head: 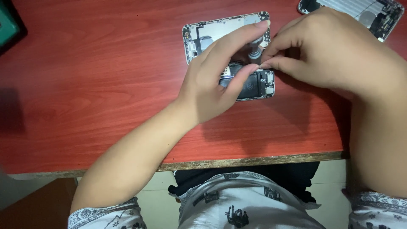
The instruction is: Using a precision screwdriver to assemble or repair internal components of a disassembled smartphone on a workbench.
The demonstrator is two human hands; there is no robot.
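An opened smartphone lies on the red wooden table (106, 85). Its lower body (256, 85) with a black battery sits nearest me, and its lifted screen panel (212, 34), inner side up, lies just behind. My left hand (216, 80) rests over the phone body, forefinger stretched along the panel's edge and thumb pressing near the body's top. My right hand (335, 46) comes in from the right, thumb and forefinger pinched on a small grey part (254, 53) between the two halves. What exactly that part is cannot be made out.
A second opened phone shell (364, 10) lies at the table's far right corner. A dark green-edged object (8, 25) sits at the far left edge. The table's worn front edge (254, 161) runs just above my lap.
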